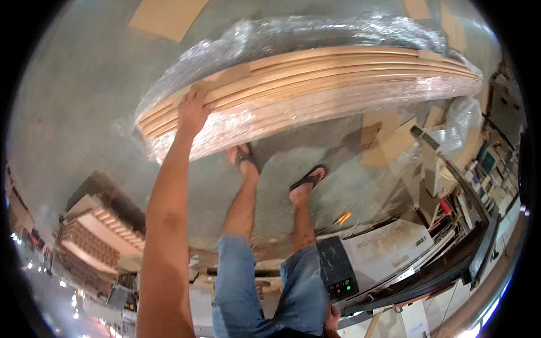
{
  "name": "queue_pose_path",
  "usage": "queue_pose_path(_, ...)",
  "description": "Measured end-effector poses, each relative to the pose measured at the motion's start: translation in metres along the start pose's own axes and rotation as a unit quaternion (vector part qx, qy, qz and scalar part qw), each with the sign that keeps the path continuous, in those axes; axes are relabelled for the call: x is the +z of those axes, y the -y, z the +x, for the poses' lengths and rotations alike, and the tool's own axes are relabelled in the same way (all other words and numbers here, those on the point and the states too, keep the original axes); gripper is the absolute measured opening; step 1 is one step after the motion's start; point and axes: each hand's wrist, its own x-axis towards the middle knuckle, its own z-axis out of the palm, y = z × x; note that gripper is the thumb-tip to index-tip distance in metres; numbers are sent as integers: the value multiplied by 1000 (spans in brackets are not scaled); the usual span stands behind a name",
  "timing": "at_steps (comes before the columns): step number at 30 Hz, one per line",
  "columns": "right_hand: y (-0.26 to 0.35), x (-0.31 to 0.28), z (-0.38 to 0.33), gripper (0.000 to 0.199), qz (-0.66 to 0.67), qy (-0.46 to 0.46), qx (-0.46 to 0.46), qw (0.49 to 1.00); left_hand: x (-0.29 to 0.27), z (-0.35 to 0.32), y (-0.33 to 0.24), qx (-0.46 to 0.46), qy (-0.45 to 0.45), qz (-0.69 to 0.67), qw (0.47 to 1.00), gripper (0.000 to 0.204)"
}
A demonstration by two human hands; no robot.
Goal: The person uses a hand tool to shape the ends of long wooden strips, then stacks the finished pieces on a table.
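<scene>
A long bundle of light wooden boards (315, 70) lies on the floor in front of my feet, partly wrapped in clear plastic film (231, 132). My left hand (194, 111) reaches out to the bundle's left part, its fingers bent over a board and its thumb to the right. Torn, crumpled film is pushed back along the far side, leaving the boards' upper faces bare. Low beside my hip, only a little of my right hand (331, 320) shows, away from the bundle. Its fingers are mostly hidden.
Flat cardboard pieces (389, 138) lie right of my feet, with another cardboard sheet (169, 17) at far left. A machine with a dusty pale cover (389, 248) stands close on my right, beside a dark metal rail (456, 180). Stacked wooden pieces (101, 236) stand at left.
</scene>
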Motion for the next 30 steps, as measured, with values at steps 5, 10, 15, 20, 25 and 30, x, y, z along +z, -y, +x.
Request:
queue_pose_path(5,-12,12,-2,34,34,-20,-138,990,20,2,16,-15,6,53,998,39)
queue_pose_path(10,-25,4,-5,30,61,7,-115,992,0,-23,41,-67,16,72,995,57)
queue_pose_path(15,-26,1,6,41,73,21,-12,997,1,-32,35,-116,-17,57,992,73)
queue_pose_path(20,-62,-8,29,45,76,62,-3,995,8,-32,41,-158,18,64,985,99)
queue_pose_path(25,-82,-6,39,46,89,85,20,992,-6,-34,34,-185,91,123,971,79)
queue_pose_path(30,-85,-3,43,46,102,106,10,989,-9,-55,32,-128,4,202,971,47)
